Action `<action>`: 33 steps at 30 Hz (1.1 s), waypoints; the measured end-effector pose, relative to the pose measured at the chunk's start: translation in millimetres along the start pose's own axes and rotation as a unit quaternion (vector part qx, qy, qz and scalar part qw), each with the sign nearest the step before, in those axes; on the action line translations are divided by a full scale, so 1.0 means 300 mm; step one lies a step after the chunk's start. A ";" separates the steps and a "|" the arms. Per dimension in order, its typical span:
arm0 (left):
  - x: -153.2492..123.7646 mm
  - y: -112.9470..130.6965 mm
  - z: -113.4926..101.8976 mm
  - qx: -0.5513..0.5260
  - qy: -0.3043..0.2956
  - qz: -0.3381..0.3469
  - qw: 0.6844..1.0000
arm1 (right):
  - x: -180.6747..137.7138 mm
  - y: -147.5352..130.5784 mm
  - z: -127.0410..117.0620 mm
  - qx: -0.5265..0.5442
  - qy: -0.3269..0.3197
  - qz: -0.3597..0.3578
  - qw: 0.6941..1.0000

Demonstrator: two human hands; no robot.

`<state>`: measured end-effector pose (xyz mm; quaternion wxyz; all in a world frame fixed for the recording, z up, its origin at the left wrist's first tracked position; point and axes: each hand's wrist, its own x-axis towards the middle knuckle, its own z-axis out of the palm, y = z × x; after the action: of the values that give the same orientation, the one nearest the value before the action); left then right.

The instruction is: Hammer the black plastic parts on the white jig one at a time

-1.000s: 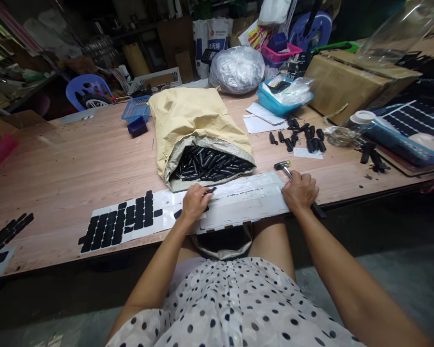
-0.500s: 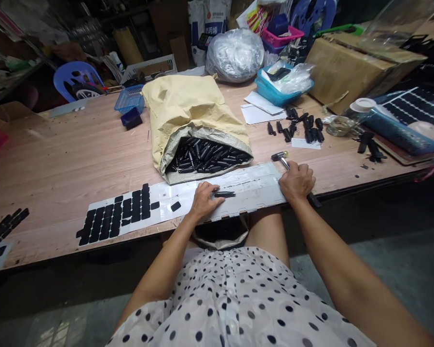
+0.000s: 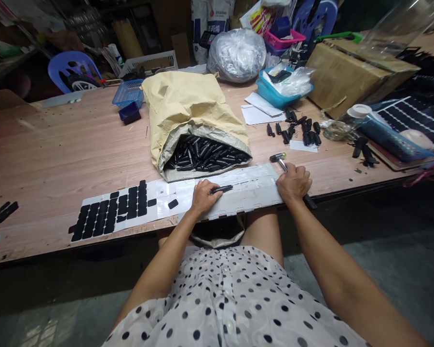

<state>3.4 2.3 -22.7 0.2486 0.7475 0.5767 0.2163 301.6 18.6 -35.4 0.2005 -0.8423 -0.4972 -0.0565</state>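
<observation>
left hand (image 3: 202, 196) pinches a slim black plastic tube (image 3: 220, 189); right hand (image 3: 293, 182) wraps a small metal-headed hammer (image 3: 284, 165).
best to keep the tube flat on the white backing sheet (image 3: 246, 193).

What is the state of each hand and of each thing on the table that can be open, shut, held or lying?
Left hand: closed on a black plastic rod, pressed on the white sheet.
Right hand: closed on the small hammer, resting at the table edge.
Tan paper sack: lying on its side, mouth open, black rods inside.
White backing sheet: flat, overhanging the edge.
Black stickers: laid in rows.
</observation>
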 end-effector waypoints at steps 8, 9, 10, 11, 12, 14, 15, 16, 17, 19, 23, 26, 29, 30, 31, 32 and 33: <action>0.008 0.003 0.006 -0.011 0.003 -0.007 1.000 | 0.044 0.028 -0.028 0.076 -0.022 0.022 0.997; 0.008 0.003 0.007 -0.013 0.002 -0.008 1.000 | 0.040 0.025 -0.040 0.107 -0.016 0.021 0.994; 0.009 0.003 0.007 -0.016 0.001 -0.009 1.000 | 0.028 0.018 -0.055 0.145 -0.008 0.014 0.989; 0.009 0.002 0.007 -0.020 0.000 -0.008 1.000 | 0.007 0.006 -0.071 0.187 -0.002 -0.002 0.982; 0.009 0.000 0.008 -0.024 -0.001 -0.007 1.000 | -0.024 -0.011 -0.089 0.233 -0.002 -0.023 0.972; 0.010 -0.003 0.009 -0.032 -0.004 -0.003 0.999 | -0.107 -0.056 -0.125 0.320 -0.023 -0.073 0.944; 0.010 -0.005 0.010 -0.036 -0.005 -0.001 0.999 | -0.154 -0.082 -0.141 0.353 -0.043 -0.094 0.930; 0.010 -0.006 0.011 -0.039 -0.006 0.000 0.999 | -0.202 -0.106 -0.154 0.371 -0.059 -0.117 0.919; 0.011 -0.006 0.012 -0.042 -0.007 0.000 0.999 | -0.247 -0.129 -0.164 0.379 -0.070 -0.140 0.912; 0.012 -0.004 0.013 -0.046 -0.006 -0.002 0.999 | -0.321 -0.165 -0.175 0.380 -0.088 -0.178 0.903; 0.017 0.007 0.012 -0.048 -0.010 -0.013 0.999 | -0.391 -0.194 -0.174 0.360 -0.111 -0.223 0.899; 0.022 0.012 0.012 -0.047 -0.018 -0.022 0.998 | -0.410 -0.196 -0.173 0.331 -0.096 -0.242 0.907; 0.027 0.012 0.014 -0.044 -0.025 -0.027 0.998 | -0.429 -0.193 -0.163 0.297 -0.079 -0.263 0.915; 0.028 0.012 0.015 -0.043 -0.026 -0.028 0.998 | -0.435 -0.193 -0.158 0.285 -0.079 -0.267 0.917; 0.029 0.012 0.015 -0.043 -0.027 -0.028 0.998 | -0.440 -0.192 -0.153 0.274 -0.081 -0.267 0.920; 0.030 0.013 0.015 -0.043 -0.028 -0.028 0.998 | -0.442 -0.192 -0.148 0.265 -0.083 -0.262 0.924; 0.030 0.013 0.014 -0.043 -0.028 -0.029 0.998 | -0.441 -0.192 -0.146 0.261 -0.082 -0.253 0.928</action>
<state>11.1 9.7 -23.1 0.3030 0.7251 0.5808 0.2124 190.5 -82.0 -18.2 0.3507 -0.6080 -0.7060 0.0950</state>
